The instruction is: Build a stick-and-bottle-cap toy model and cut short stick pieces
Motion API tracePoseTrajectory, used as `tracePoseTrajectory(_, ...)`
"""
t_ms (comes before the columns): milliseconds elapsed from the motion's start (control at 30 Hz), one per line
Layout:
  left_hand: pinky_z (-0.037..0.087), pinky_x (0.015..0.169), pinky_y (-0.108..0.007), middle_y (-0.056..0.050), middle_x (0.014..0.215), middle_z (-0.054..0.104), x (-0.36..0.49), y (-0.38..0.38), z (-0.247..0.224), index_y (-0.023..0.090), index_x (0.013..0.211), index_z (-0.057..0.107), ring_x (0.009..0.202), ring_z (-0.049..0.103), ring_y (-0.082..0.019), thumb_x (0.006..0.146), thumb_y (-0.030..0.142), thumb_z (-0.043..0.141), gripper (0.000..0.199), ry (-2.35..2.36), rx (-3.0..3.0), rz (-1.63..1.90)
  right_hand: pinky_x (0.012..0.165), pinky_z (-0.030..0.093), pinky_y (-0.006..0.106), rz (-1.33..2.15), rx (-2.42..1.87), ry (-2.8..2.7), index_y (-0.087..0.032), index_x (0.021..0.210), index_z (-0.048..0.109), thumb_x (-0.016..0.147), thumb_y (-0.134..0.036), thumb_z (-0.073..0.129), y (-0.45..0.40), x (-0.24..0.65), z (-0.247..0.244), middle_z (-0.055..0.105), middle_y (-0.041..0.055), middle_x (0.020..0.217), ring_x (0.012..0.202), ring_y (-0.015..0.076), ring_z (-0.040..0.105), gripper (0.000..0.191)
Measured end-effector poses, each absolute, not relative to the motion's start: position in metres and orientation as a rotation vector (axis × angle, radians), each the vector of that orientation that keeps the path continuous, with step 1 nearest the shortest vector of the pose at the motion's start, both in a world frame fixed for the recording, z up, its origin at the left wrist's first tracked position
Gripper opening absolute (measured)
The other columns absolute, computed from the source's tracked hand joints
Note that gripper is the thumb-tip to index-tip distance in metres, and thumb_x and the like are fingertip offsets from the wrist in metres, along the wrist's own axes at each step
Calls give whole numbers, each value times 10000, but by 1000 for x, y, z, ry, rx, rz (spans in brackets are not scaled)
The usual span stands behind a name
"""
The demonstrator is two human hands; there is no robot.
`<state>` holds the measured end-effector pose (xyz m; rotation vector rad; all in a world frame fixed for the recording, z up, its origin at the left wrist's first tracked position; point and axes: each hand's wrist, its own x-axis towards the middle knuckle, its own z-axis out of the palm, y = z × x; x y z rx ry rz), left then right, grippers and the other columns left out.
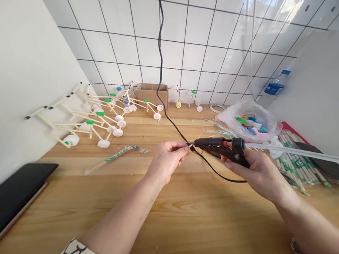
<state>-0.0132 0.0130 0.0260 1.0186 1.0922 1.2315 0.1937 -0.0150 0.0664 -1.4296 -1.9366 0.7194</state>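
Head view: hot glue gun [219, 148], held closed in your right hand [255, 174], glue stick [304, 153] extending rightward. Your left hand [168, 159] pinches narrowly at the nozzle, its hold too small to tell, black cord [168, 117] touching. Open wooden counter [165, 211] below; stick-and-cap models [103, 119] well apart, ahead left.

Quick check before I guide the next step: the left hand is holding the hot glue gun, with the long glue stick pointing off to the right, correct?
Wrong hand: the right hand, not the left hand, holds the hot glue gun. The long glue stick does point off to the right, as the head view shows.
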Motion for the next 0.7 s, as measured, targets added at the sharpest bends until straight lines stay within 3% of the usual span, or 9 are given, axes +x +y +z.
tracePoseTrajectory(267,263,429,-217,-16,580,574,-15,13,30,112,649,644,427,376,-50,621,218,657,110,1121,994,1228,590,420,254,786,-1382,-1759,-172,836,623,732,-358,615,-7,201,63,616,15,726,674,161,549,213)
tracePoseTrajectory(433,245,426,-219,-15,574,565,-17,14,31,111,622,627,428,374,-51,609,217,655,111,1117,993,1250,524,411,242,991,-1285,-1503,-161,782,603,705,-365,645,5,207,57,591,13,653,570,125,511,222)
tracePoseTrajectory(700,245,429,-219,1,517,533,-23,18,33,118,598,623,434,374,-61,599,232,652,118,1126,1026,1294,450,409,212,1386,-1138,-1218,-194,840,564,699,-326,654,36,217,45,632,41,940,536,77,459,213)
